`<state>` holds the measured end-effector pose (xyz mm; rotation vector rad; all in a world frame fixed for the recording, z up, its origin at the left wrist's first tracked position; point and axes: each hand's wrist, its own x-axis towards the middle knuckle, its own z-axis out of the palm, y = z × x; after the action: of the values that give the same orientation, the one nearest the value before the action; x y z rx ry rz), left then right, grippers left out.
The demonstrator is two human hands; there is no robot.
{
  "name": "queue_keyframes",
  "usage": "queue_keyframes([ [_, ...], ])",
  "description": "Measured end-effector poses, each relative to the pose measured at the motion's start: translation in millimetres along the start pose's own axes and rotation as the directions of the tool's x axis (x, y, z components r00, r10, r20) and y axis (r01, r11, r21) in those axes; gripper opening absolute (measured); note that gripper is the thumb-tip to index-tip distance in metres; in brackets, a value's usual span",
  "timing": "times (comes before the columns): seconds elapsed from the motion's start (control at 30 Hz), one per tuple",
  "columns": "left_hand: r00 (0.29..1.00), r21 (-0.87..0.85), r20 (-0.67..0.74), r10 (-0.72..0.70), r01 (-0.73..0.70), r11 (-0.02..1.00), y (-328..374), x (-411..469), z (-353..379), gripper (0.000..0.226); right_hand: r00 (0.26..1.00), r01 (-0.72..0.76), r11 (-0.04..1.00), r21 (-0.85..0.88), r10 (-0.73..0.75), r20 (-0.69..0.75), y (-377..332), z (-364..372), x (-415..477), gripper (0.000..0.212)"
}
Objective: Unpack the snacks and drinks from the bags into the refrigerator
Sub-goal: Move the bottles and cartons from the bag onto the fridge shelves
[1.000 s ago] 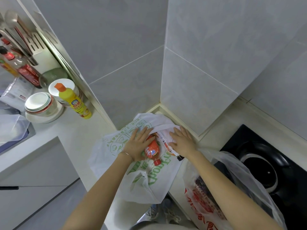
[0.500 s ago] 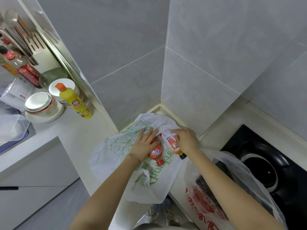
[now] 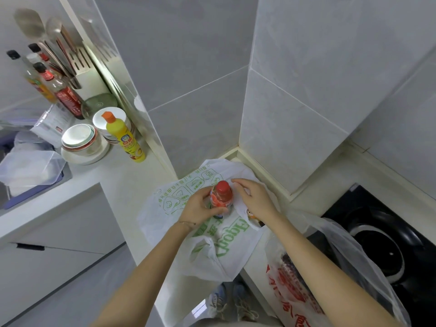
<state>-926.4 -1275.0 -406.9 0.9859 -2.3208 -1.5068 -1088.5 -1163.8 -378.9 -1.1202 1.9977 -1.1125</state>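
1. The view looks down from a person's head onto a pale stone countertop [image 3: 122, 175] in a grey-tiled kitchen corner. No refrigerator is in sight.
2. At 6 o'clock, just below the middle, a white plastic carrier bag with green print [image 3: 226, 246] lies slumped on the countertop, its mouth toward the wall corner.
3. The left hand [image 3: 198, 210] wraps fingers and thumb round a small plastic drink bottle with a red cap and red-orange label [image 3: 221, 197], holding it upright at the bag's mouth.
4. The right hand [image 3: 256, 200], at 3 o'clock of that bottle, lies on the bunched plastic with gently curved fingers. Whether it pinches the bag cannot be told.
5. Beneath its heel, a second small bottle with an orange label and dark cap [image 3: 252, 214] pokes out of the bag, lying on its side.
6. At 5 o'clock a clear plastic bag with red print [image 3: 295, 293], dark packets inside, sags beside a black hob [image 3: 387, 244].
7. At 9 o'clock stand a yellow squeeze bottle with an orange cap [image 3: 126, 140] and stacked white bowls [image 3: 80, 140].
8. The step in hand looks like drawing a drink from the bag. The next move likely calls for lifting it clear, steadying the bag, then turning to find the refrigerator.
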Motion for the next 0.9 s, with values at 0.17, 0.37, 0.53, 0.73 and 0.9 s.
queue_keyframes([
  [0.17, 0.997, -0.017, -0.065, -0.041, 0.04, 0.999, -1.1, -7.3, 7.7, 0.064, 0.996, 0.002, 0.999, 0.036, -0.005, 0.084, -8.2, 16.7, 2.2, 0.026],
  [0.37, 0.987, -0.017, -0.147, 0.069, -0.073, 0.997, 12.6, -14.5, 8.3, 0.071, 0.999, -0.045, 0.998, -0.047, 0.046, 0.003, 5.2, 15.5, -15.1, 0.024],
  [0.53, 0.991, 0.045, -0.123, 0.053, -0.048, 0.998, 9.9, -21.8, -5.2, 0.069, 0.963, -0.074, 0.823, -0.564, 0.205, 0.173, 46.1, 14.5, -20.1, 0.035],
  [0.73, 0.995, 0.052, -0.095, 0.045, -0.04, 0.998, 4.2, -33.7, -9.6, 0.066, 0.959, -0.061, 0.791, -0.609, 0.215, 0.183, 44.9, 14.0, -3.7, 0.045],
  [0.9, 0.997, 0.015, -0.07, 0.016, -0.015, 1.0, 8.7, -33.6, -5.9, 0.059, 0.974, -0.135, 0.663, -0.737, 0.227, 0.026, 35.5, -10.8, 16.7, 0.061],
])
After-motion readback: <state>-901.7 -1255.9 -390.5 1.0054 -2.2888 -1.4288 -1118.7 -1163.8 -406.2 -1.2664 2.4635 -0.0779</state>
